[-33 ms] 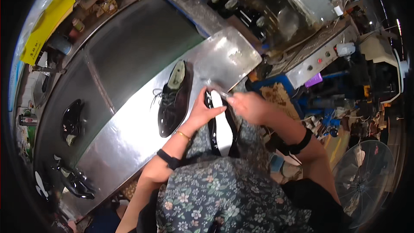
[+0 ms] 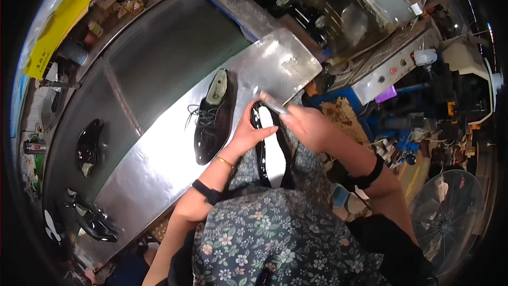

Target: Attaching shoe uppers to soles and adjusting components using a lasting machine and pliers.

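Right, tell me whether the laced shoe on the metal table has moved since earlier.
No; against the corner of the metal table, the laced shoe keeps its place, with no visible shift either way.

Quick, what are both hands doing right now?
Left hand: closed on a white-soled black shoe.
Right hand: closed around a blurred tool; its kind can't be told.

Yellow sheet (image 2: 57, 34), far left: dark printed characters in two short rows near lower end; too small to read. Purple label (image 2: 386, 94), lower edge of grey control panel (image 2: 389, 76): marking indistinct.
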A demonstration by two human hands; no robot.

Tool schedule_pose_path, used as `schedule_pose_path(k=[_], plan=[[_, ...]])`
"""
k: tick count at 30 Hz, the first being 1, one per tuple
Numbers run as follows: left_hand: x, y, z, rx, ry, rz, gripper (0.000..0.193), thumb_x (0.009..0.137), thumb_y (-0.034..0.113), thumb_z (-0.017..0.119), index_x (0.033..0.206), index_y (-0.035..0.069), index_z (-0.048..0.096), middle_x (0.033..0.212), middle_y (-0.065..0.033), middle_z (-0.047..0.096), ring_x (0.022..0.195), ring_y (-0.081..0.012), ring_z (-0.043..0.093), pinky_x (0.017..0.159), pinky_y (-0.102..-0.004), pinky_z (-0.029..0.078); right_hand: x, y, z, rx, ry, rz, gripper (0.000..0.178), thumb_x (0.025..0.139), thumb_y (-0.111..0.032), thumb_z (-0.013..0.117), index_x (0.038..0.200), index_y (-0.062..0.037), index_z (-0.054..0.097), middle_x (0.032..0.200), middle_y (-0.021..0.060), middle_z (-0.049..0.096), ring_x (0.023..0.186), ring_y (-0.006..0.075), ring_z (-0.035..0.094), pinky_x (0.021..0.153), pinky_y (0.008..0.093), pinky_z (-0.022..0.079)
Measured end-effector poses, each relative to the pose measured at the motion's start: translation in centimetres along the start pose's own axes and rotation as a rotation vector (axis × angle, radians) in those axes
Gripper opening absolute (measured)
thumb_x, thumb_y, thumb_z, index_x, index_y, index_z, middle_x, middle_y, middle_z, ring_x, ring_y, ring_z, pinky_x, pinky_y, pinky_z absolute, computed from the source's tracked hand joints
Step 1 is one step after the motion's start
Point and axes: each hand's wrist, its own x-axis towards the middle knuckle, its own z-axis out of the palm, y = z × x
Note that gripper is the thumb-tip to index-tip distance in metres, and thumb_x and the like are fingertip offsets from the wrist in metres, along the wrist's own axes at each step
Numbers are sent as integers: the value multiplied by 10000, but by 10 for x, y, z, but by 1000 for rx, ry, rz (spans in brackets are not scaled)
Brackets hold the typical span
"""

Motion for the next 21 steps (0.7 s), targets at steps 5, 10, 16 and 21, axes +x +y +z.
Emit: schedule_pose_path(k=[5, 10, 16, 21], plan=[[-1, 12, -5, -79, -84, -115, 953, 703, 165, 860, 1431, -14, 272, 1222, -98, 540, 1121, -180, 528, 976, -321, 449, 11, 18, -3, 86, -215, 87, 367, 1004, -324, 445, 860, 2, 535, 791, 278, 598, 779, 476, 588, 658, 505, 460], [-12, 26, 2, -139, -55, -116, 982, 702, 103, 849, 1465, 23, 236, 1245, -87, 521, 1125, -172, 515, 975, -316, 451, 63, 29, 10, 38, 139, 40, 416, 1012, -365, 418, 895, 6, 564, 805, 254, 641, 791, 467, 618, 715, 528, 476], [-47, 78, 58, 630, -19, 315, 920, 709, 167, 838, 1433, -48, 312, 1357, -196, 480, 1274, -277, 467, 1099, -379, 338, 66, 58, -3, 405, -320, 336, 709, 957, -627, 380, 1063, 14, 661, 1043, 180, 696, 998, 280, 654, 899, 429, 482], [-62, 111, 73, 342, -476, 333, 592, 816, 130, 742, 1343, 2, 505, 1392, -170, 500, 1318, -317, 450, 1101, -401, 340, -78, 99, -43, 1085, -580, 584, 528, 932, -359, 589, 1342, -35, 514, 1234, 99, 620, 1235, 298, 519, 711, 439, 610]])
